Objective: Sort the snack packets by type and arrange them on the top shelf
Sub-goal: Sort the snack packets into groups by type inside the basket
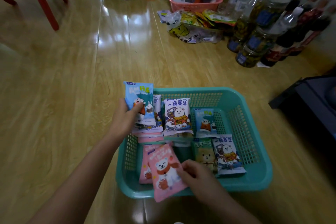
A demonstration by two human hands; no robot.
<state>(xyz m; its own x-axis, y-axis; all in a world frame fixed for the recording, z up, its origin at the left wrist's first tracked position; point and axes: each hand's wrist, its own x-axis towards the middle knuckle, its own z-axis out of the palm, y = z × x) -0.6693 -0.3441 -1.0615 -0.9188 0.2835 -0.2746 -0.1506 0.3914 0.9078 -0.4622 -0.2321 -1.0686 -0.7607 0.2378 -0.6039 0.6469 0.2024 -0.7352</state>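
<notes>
Head: left hand (125, 116) around blue packet (138, 92)

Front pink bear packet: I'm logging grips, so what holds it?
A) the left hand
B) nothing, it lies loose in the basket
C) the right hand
C: the right hand pinches the front pink bear packet at its edge above the teal basket; the left hand grips a blue packet.
</notes>
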